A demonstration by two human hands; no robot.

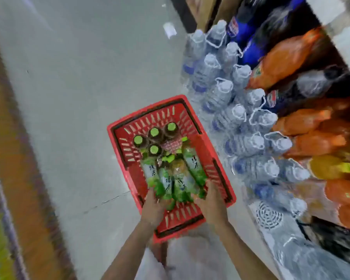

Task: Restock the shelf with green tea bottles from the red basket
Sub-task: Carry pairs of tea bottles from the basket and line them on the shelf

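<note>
Red basket (220,174) sat on floor, centre frame, well stocked: four green tea bottles (154,132) upright at its far end, several lying flat. My left hand (153,207) and right hand (212,201) cupped the flat bottles' near ends; closure uncertain, blurred. Restocking judged mostly undone

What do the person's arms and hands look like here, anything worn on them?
Both forearms are bare, with no sleeves showing. The left hand and right hand wear no gloves. No watch or ring can be made out, though the picture is blurred.
</note>
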